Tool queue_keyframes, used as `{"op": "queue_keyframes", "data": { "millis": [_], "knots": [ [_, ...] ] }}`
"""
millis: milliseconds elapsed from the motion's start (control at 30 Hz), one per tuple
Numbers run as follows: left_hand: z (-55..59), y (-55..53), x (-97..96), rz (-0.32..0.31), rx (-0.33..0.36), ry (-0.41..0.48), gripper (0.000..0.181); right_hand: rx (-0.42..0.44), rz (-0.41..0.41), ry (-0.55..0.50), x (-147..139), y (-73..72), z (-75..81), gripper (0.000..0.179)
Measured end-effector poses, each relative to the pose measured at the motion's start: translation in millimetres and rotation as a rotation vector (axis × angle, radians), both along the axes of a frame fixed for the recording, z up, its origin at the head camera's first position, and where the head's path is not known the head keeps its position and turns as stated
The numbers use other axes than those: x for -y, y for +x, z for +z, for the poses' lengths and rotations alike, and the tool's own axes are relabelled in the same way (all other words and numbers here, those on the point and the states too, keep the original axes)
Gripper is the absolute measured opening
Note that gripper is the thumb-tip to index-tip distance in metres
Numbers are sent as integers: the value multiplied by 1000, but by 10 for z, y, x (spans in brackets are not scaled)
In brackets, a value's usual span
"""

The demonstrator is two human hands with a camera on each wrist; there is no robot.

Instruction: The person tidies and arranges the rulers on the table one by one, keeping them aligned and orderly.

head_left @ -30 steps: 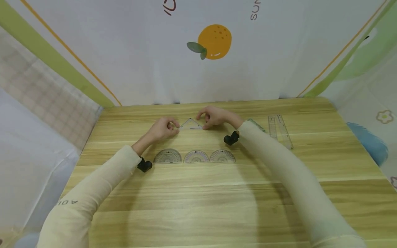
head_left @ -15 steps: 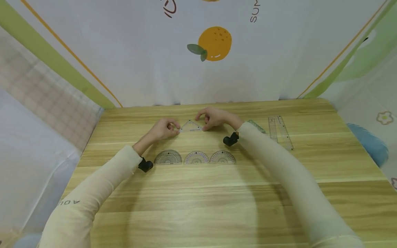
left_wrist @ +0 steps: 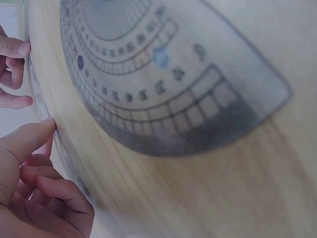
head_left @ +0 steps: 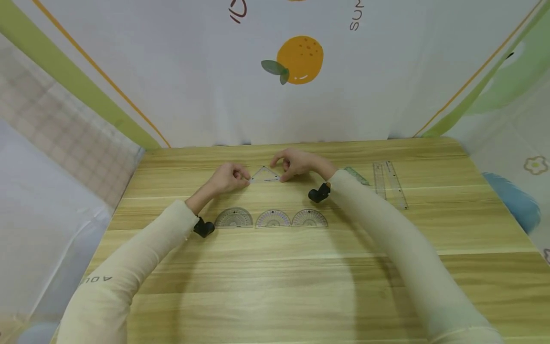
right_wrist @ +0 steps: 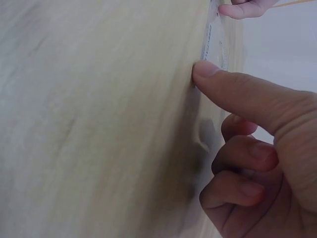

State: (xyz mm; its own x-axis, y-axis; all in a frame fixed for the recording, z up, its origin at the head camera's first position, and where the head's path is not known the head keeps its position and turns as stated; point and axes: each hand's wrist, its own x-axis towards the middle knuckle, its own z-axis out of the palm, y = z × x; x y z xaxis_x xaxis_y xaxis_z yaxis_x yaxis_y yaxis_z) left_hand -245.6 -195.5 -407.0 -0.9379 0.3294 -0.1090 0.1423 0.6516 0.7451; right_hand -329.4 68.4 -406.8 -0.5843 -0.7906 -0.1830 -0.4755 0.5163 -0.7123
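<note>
A clear triangular set square (head_left: 271, 180) lies flat near the back of the wooden table, its peak facing away. At its left corner, my left hand (head_left: 227, 178) has thumb and index fingertips close together on the plastic. My right hand (head_left: 297, 162) touches the right corner with its thumb (right_wrist: 218, 79); the index finger arches above, apart from the thumb, and the other fingers curl loosely. In front of the hands, three clear protractors form a row: a left one (head_left: 234, 219), a middle one (head_left: 273, 219) and a right one (head_left: 310, 218). The left wrist view shows a protractor (left_wrist: 188, 124) up close.
Right of my right forearm lie clear ruler-like pieces with markings (head_left: 397, 187). A green piece (head_left: 356, 176) sits partly behind that sleeve. A white curtain with an orange print (head_left: 300, 59) hangs along the back edge of the wooden table (head_left: 266, 286).
Both hands stay at the set square's corners with hardly any movement. The head view has shifted slightly; the protractors have stayed in their row.
</note>
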Motion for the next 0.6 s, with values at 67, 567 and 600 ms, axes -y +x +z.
{"op": "queue_keyframes", "data": {
  "millis": [67, 567, 600],
  "knots": [
    [-5, -10, 0, 4, 6, 3, 11, -3, 0, -1, -1, -1, -6, 49],
    [-17, -30, -6, 13, 25, 0, 11, 10, -5, 8, 72, -16, -27, 57],
    [-18, -33, -2, 10, 26, 1, 12, 14, -4, 7, 78, -15, -20, 58]
  ]
}}
